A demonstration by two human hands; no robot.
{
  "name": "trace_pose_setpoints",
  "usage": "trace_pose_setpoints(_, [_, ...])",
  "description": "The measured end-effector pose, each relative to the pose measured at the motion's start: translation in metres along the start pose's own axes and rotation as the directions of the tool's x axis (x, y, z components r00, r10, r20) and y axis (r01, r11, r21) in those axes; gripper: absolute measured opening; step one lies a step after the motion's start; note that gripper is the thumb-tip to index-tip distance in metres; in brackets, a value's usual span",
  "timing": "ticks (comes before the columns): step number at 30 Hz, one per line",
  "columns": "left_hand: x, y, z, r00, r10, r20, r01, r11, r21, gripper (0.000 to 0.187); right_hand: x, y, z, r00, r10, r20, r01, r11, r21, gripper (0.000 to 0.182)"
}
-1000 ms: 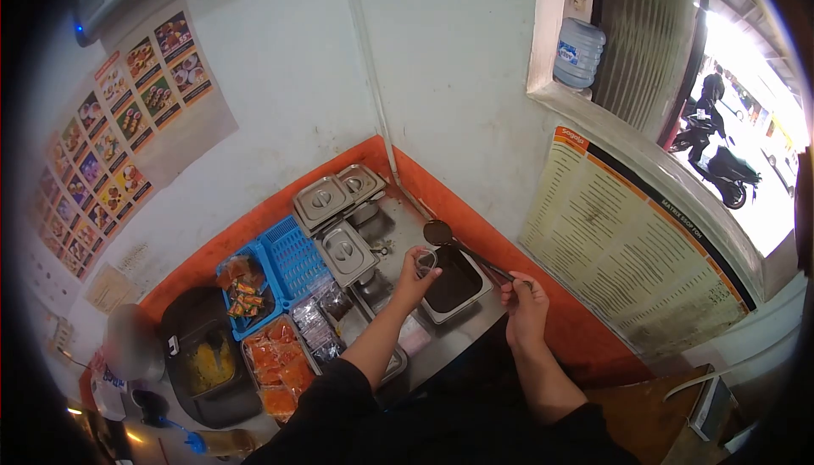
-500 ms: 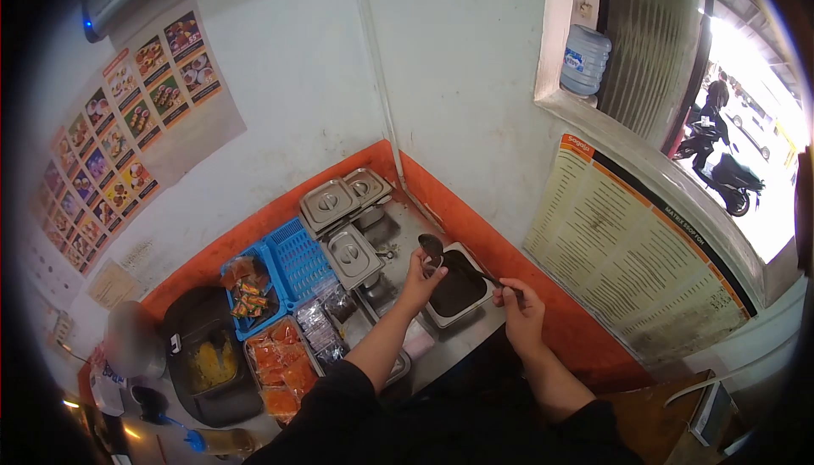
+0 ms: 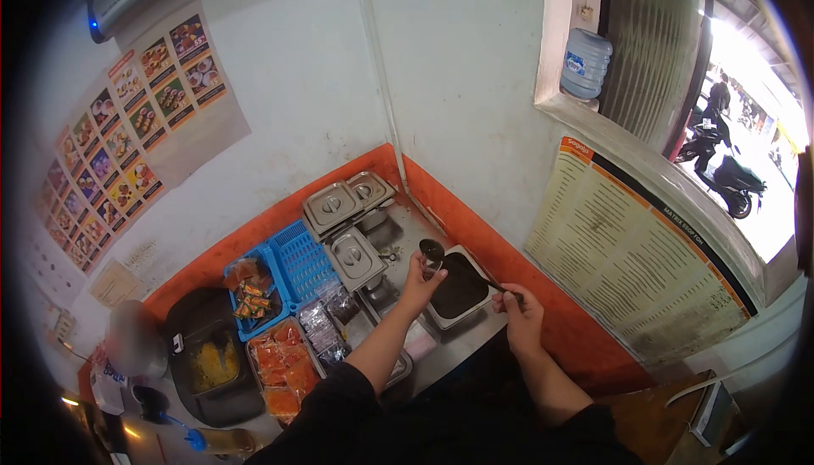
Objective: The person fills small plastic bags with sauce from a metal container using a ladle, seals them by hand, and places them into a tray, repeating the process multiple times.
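My left hand (image 3: pixel 421 283) holds a small clear cup (image 3: pixel 433 265) at the left rim of a steel pan. A dark round ladle bowl (image 3: pixel 432 250) sits over the cup's mouth. The pan (image 3: pixel 461 289) holds a dark substance. On the pan's right side, my right hand (image 3: pixel 519 306) is closed around a thin dark handle (image 3: pixel 500 288) that slants over the pan. Whether this handle joins the round bowl is hard to tell.
Lidded steel containers (image 3: pixel 354 253) stand behind on the counter. To the left are a blue basket (image 3: pixel 298 263), a tray of orange packets (image 3: pixel 282 367), a black tray with yellow food (image 3: pixel 214 365) and a blue-capped bottle (image 3: pixel 222 440).
The view has shifted slightly. The dark ladle bowl over the cup has tilted a little, and both hands stay in nearly the same places.
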State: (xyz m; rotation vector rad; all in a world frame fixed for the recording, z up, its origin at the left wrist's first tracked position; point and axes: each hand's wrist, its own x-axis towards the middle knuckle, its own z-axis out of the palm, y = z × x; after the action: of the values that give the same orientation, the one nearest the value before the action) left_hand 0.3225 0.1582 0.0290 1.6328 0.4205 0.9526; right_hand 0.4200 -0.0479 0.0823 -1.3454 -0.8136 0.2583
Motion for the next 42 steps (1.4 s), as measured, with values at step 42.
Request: trace_pose_setpoints(42, [-0.081, 0.185, -0.011, 0.989, -0.086, -0.116, 0.086, 0.996, -0.010, 0.009, 0.000, -0.058, 0.072, 0.929, -0.079, 0.362, 0.072, 0.997, 0.032, 0.012])
